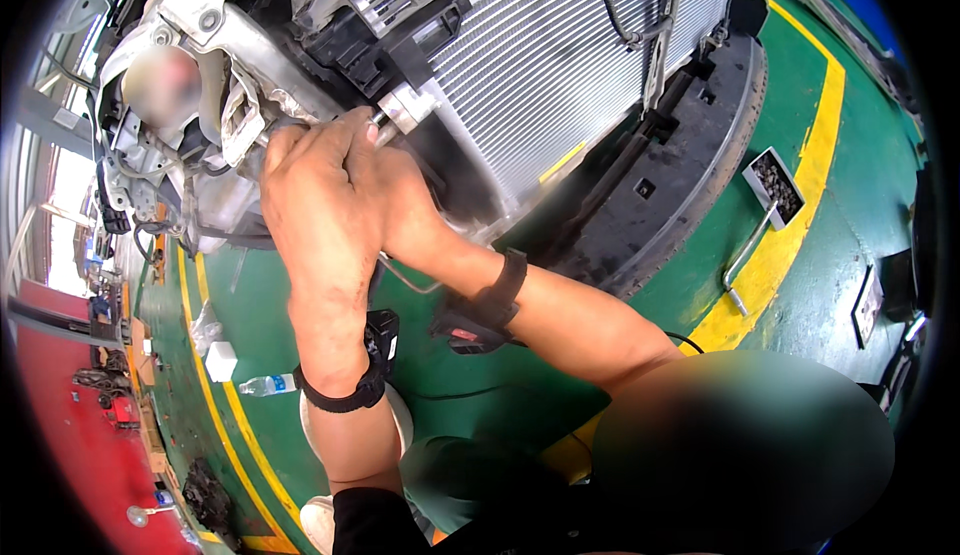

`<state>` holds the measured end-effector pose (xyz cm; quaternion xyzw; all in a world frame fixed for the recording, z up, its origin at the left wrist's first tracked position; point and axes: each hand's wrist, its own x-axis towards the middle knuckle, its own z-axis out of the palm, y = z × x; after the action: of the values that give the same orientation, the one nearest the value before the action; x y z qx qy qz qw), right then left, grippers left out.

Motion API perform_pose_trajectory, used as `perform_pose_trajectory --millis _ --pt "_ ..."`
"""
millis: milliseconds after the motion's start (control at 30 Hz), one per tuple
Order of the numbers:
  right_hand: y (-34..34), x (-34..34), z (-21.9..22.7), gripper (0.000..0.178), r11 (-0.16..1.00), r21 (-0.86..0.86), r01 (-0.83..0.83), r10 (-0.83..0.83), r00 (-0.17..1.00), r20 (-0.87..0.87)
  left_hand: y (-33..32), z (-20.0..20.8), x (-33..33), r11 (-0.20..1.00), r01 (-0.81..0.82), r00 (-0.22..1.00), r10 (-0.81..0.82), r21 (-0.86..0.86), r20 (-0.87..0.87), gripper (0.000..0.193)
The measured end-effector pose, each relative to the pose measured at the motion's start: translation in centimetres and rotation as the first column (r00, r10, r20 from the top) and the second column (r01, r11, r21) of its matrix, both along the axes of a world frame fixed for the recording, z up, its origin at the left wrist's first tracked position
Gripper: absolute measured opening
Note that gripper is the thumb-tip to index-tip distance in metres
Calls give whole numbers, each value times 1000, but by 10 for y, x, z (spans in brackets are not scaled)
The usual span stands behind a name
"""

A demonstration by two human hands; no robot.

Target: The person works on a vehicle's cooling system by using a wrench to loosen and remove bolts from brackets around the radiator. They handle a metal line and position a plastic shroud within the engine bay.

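Observation:
My left hand [318, 195] and my right hand [405, 205] are pressed together at the left end of a silver finned radiator [545, 50] in the opened front of a car. The fingers curl down and away, so their grip is mostly hidden; I cannot make out what they hold. By the right hand's fingertips are a short metal rod [381, 116] and a silver end fitting [408, 109]. Crumpled pale metal bodywork [242, 115] lies just left of the left hand. Beneath the wrists a thin bent metal tube [408, 281] shows.
A long black bumper beam [670, 195] curves below the radiator. On the green floor at right stand a tray of small dark parts [776, 187] and a cranked handle tool [745, 260]. A plastic bottle [268, 385] and white block [221, 361] lie at left. Black cables trail under my arms.

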<state>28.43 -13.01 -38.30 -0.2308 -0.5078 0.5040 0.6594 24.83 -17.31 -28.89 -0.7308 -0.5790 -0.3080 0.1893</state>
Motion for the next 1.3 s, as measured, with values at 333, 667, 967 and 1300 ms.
perform_pose_trajectory --millis 333,667,967,1300 --pt "-7 -11 1 15 986 83 146 -142 988 -54 12 -16 -19 976 81 908 12 -203 418 24" --pt "-8 -18 -4 18 974 19 224 -224 974 5 10 -4 2 954 26 772 171 -299 613 27" --pt "-4 -15 -10 18 946 180 271 -267 963 -47 8 -16 8 976 52 730 109 -213 674 20" --pt "-2 -9 -4 30 955 197 223 -219 975 -44 5 -10 7 989 -109 994 109 96 4 18"
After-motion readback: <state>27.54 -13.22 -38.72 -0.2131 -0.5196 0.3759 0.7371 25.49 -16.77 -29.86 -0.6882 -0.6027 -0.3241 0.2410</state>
